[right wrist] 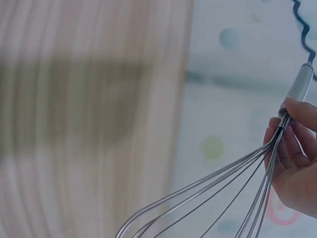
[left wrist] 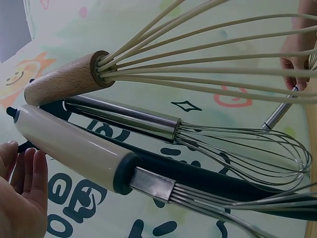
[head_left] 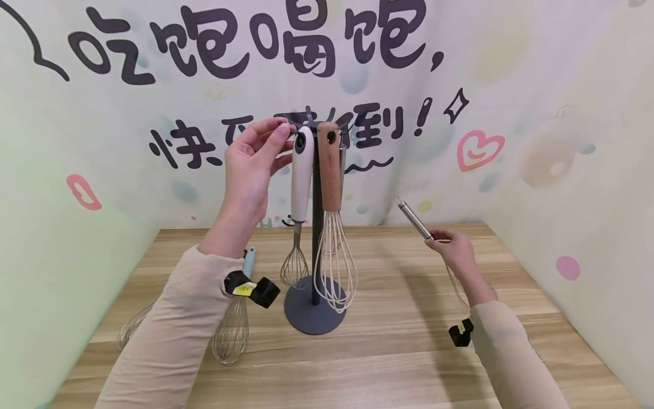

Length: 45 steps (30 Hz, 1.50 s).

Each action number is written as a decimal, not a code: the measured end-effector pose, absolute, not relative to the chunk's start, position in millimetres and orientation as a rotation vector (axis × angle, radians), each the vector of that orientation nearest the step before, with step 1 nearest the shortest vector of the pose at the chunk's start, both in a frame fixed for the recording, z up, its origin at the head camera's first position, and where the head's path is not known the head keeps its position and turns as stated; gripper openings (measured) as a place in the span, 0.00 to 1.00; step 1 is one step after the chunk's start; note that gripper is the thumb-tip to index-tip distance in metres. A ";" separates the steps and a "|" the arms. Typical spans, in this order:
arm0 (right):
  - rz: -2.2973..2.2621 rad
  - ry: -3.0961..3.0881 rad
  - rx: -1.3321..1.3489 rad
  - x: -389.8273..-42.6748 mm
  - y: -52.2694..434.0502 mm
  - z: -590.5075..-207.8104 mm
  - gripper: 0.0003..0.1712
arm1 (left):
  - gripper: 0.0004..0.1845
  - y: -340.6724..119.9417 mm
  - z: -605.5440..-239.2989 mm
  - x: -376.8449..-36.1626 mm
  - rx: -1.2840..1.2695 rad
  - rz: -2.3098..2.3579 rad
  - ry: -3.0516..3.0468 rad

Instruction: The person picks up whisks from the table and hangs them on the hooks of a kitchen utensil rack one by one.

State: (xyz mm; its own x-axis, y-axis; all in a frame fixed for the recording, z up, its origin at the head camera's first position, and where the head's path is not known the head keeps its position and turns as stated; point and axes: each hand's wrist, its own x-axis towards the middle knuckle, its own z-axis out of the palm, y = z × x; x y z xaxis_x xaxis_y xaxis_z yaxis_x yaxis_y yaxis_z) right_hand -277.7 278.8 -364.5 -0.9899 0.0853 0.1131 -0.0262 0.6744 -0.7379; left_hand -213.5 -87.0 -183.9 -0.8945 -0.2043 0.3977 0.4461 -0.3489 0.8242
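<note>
My left hand (head_left: 254,161) pinches a dark hook (left wrist: 27,146) at the top of the utensil stand, between thumb and fingers. Beside it hangs a white-handled whisk (head_left: 301,176). A wooden-handled whisk (head_left: 331,170) with cream-coloured wires hangs at the front of the stand's post (head_left: 316,238). Between these two, in the left wrist view, a steel whisk (left wrist: 124,116) also hangs. Over the right side of the table, my right hand (head_left: 452,251) grips another steel whisk (right wrist: 300,87) where handle meets wires. Its handle points up and to the left in the head view.
The stand's round dark base (head_left: 314,318) rests on the wooden table (head_left: 388,352). On the left, partly behind my left arm, lie a whisk with a light blue handle (head_left: 248,261) and another wire whisk (head_left: 134,326). A printed backdrop (head_left: 511,74) rises behind the table.
</note>
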 end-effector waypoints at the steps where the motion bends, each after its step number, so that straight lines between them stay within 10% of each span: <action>1: 1.232 -2.730 -0.037 -277.5 275.5 -360.9 0.23 | 0.04 -87.2 -184.0 -213.7 -0.318 -2.269 -1.495; 45: 1.958 -2.097 0.302 -215.2 167.0 -249.5 0.11 | 0.14 -90.1 -179.4 -213.0 -0.257 -2.243 -1.507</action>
State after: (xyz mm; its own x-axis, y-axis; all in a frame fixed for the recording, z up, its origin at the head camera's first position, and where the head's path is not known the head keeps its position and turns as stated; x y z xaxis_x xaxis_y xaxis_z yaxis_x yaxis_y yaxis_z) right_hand -215.2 167.0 -249.5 -0.9456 0.0229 0.3244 -0.3221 0.0720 -0.9440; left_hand -213.0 -90.1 -179.4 -0.8929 -0.2421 0.3796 0.4430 -0.3213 0.8370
